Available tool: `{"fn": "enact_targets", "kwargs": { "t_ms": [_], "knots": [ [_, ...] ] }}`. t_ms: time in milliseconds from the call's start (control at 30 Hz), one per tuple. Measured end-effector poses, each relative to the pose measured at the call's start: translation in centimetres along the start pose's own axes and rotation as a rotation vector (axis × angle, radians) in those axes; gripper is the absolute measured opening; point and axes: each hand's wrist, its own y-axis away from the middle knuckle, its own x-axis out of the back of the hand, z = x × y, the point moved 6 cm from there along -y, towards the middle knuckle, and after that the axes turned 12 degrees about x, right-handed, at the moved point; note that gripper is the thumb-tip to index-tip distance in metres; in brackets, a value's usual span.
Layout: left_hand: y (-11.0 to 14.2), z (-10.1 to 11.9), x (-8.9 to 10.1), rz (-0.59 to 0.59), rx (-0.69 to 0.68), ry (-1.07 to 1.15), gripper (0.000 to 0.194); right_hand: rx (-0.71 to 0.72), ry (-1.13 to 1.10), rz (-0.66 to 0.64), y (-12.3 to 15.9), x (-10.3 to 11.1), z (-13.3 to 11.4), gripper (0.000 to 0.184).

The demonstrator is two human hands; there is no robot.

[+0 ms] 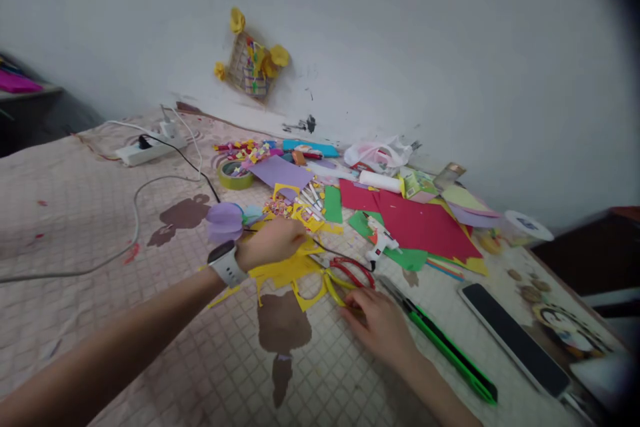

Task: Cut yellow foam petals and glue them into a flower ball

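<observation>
Left forearm (115, 353) is being stretched across a patterned cover (65, 207); left-hand fingers (295, 230) are being rested on yellow cut paper (285, 272), grasp unclear; right-hand fingers (357, 310) are being kept at red-handled scissors (357, 265), no clear grip, green box cutter (445, 347) just beside.

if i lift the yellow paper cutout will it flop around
Probably, yes. The yellow paper cutout looks like thin craft paper, so it should feel very light and droop when lifted. Its narrow strips and open loops could bend or tear easily. The left hand sits over part of it, so tugging might snag it.
</observation>
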Motion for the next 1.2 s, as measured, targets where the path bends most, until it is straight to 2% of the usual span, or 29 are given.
{"fn": "enact_targets", "kwargs": {
  "t_ms": [100,167,333,467,600,700,767,833,900,933,1000,1100,1167,1200],
  "knots": [
    [-3.5,-0.8,1.0,-0.031,0.081,-0.077,0.018,0.001,-0.001,0.002,0.2,-0.1,0.0,0.008],
    [-6.0,-1.3,1.5,-0.034,0.142,-0.118,0.03,0.004,-0.001,-0.005,0.4,-0.1,0.0,0.009],
    [-10.9,-2.6,2.7,0.04,0.263,-0.187,0.033,-0.04,-0.019,-0.01,1.6,0.5,0.1,0.006],
    [-12.9,-3.6,4.1,0.128,0.322,-0.222,0.034,-0.078,-0.037,0.004,2.6,0.8,0.4,0.005],
    [-12.8,-3.9,4.9,0.168,0.314,-0.226,0.027,-0.112,-0.045,0.022,3.5,0.6,0.7,0.007],
    [-11.2,-3.1,5.8,0.194,0.274,-0.205,0.026,-0.113,-0.035,0.015,3.5,0.8,0.8,0.008],
    [-9.2,-2.2,6.6,0.223,0.23,-0.182,0.028,-0.074,-0.017,0.04,2.8,1.7,0.5,0.01],
    [-6.3,-1.0,7.3,0.246,0.191,-0.151,0.047,-0.016,0.0,0.104,1.1,3.0,-0.1,0.012],
    [-2.7,-0.1,7.1,0.258,0.16,-0.115,0.044,0.004,-0.025,0.121,-1.5,3.7,-0.9,0.008],
    [-0.8,0.3,6.6,0.256,0.132,-0.074,0.043,0.007,-0.039,0.097,-3.1,3.7,-1.3,0.01],
    [3.2,0.7,5.1,0.273,0.041,0.194,0.036,0.038,-0.037,0.044,-6.6,3.0,-2.3,0.022],
    [7.8,-0.2,1.1,0.211,0.024,0.351,0.034,0.098,-0.089,0.011,-11.4,1.2,-3.2,0.059],
    [9.7,-0.8,-1.0,0.202,-0.011,0.332,0.032,0.131,-0.131,-0.025,-13.8,-0.2,-3.3,0.059],
    [10.4,-0.6,-1.8,0.187,-0.071,0.323,0.031,0.143,-0.151,-0.049,-14.7,-0.8,-3.2,0.048]
  ]
}}
